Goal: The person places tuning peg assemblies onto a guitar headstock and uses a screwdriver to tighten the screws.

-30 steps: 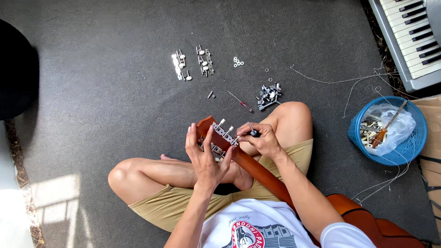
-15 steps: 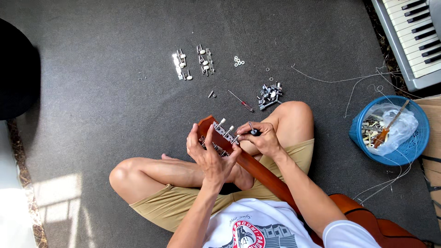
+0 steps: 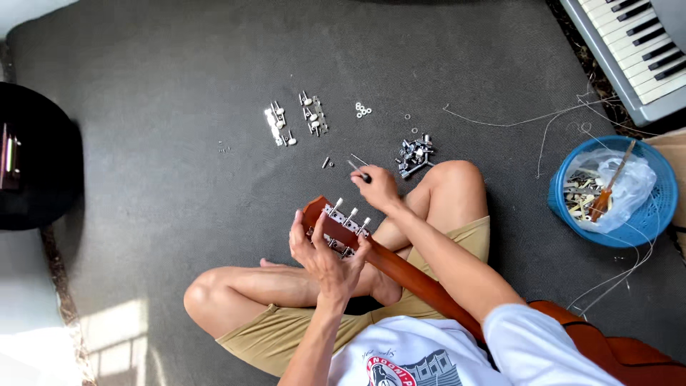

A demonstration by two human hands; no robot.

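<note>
- On the dark mat, head view: the left hand [image 3: 325,251] clasped the guitar headstock [image 3: 336,225], which rested across the person's lap with its tuning pegs up.
- The right hand [image 3: 376,187] pinched a small screwdriver [image 3: 357,170], its tip out over the mat just beyond the headstock.
- Risk, judged: loose washers [image 3: 363,110], tuner strips [image 3: 296,118] and the hardware pile [image 3: 415,156] near the knee could be scattered by a leg shift; the screwdriver could slip and scratch the wood.
- Blue basket [image 3: 647,225], right edge, held a clear plastic bag; no readable labels.
</note>
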